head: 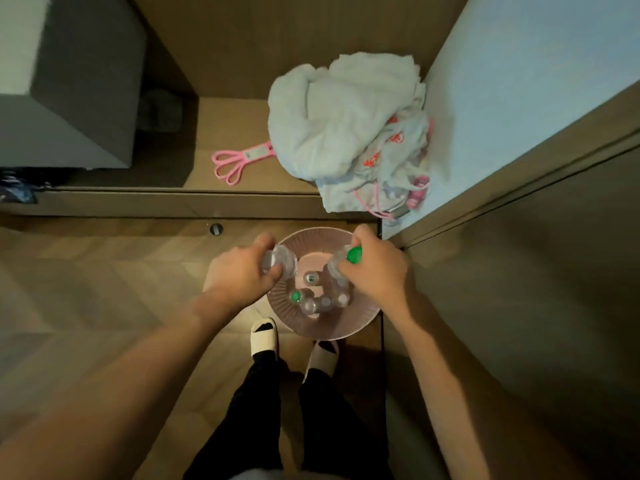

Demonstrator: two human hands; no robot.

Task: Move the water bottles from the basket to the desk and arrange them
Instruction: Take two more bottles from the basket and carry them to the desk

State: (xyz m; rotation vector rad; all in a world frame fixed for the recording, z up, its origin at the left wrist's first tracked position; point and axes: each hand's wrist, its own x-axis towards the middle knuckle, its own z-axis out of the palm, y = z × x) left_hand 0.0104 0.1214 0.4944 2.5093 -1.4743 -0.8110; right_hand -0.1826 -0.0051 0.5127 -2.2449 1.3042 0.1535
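A round pink ribbed basket (332, 329) stands on the wooden floor just ahead of my feet. Several clear water bottles (313, 299) with green caps lie inside it. My left hand (239, 271) grips one clear bottle (282, 261) over the basket's left rim, its base pointing toward me. My right hand (375, 268) grips another bottle (341, 261) by its neck, just below the green cap (354, 255), over the basket's right side. The wooden desk surface (242, 133) lies beyond the basket.
A heap of white cloth (346, 119) with pink-printed fabric covers the desk's right part. Pink scissors (235, 161) lie mid-desk. A grey box (69, 81) stands at the left. A pale wall panel (519, 98) rises at the right. My slippered feet (265, 336) touch the basket.
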